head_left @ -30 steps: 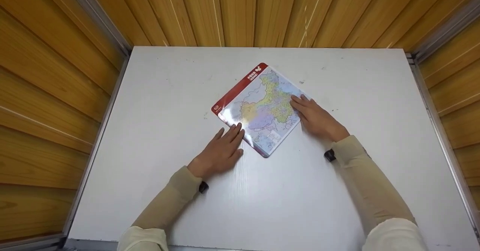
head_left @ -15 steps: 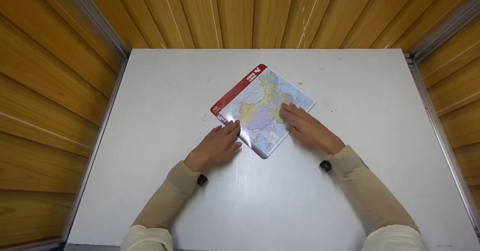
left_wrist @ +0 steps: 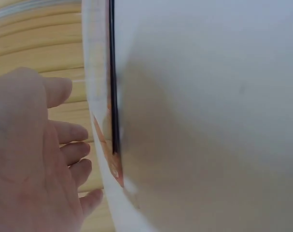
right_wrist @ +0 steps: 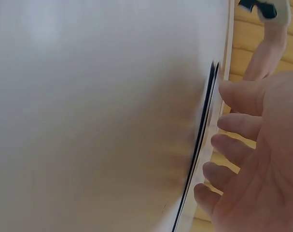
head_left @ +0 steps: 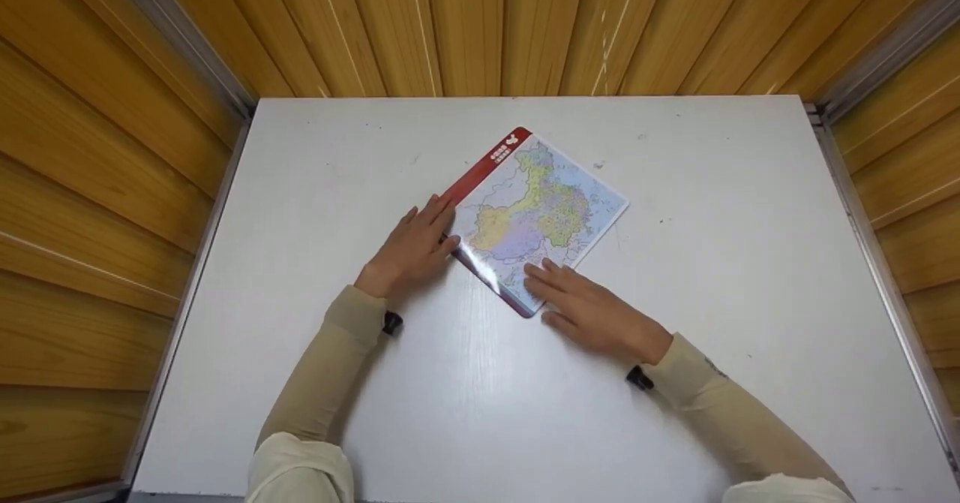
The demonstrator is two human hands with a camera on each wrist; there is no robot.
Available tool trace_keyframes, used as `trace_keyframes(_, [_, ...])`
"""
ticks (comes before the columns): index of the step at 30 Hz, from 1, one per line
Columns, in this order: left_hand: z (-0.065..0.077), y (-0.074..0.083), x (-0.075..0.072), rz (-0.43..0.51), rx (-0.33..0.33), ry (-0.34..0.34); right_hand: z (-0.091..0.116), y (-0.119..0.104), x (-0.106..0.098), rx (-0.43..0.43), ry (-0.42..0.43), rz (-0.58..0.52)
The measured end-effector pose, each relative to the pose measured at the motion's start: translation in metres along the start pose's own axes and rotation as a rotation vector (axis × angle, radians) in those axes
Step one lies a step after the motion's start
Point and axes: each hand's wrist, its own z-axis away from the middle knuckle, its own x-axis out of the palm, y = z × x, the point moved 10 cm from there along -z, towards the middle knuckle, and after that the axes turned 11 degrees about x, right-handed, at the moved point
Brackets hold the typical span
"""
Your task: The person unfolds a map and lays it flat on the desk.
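Note:
A thin map board (head_left: 517, 218) with a red title strip lies flat and turned diagonally on the white table. My left hand (head_left: 411, 251) rests at its left corner, with the fingers over the end of the red strip and the thumb by the lower left edge. At the lower right edge, near the bottom corner, my right hand (head_left: 596, 308) lays its straight fingertips on the map's surface. In the left wrist view the board's dark edge (left_wrist: 112, 77) runs beside my fingers. The right wrist view shows the board's edge (right_wrist: 200, 135) just beyond my fingertips.
The white table (head_left: 337, 413) spreads out on all sides of the board. Yellow wood-grain panels (head_left: 480, 30) stand behind it and along both sides, with metal corner rails (head_left: 191, 37). Each wrist bears a small black camera (head_left: 392, 323).
My right hand has slid down and left along the board, from its right corner to near the bottom corner. The left hand has shifted up and left to the left corner. The board hardly moved.

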Motion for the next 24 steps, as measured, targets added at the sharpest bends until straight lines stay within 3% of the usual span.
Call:
trace_keyframes(7, [-0.012,-0.016,0.005,0.032,-0.017,-0.026,0.003,-0.018,0.011,-0.062,-0.022,0.026])
trace_keyframes(24, [-0.012,-0.019,0.007,-0.003,0.065,-0.052,0.004,-0.024,0.013,-0.005,0.032,0.067])
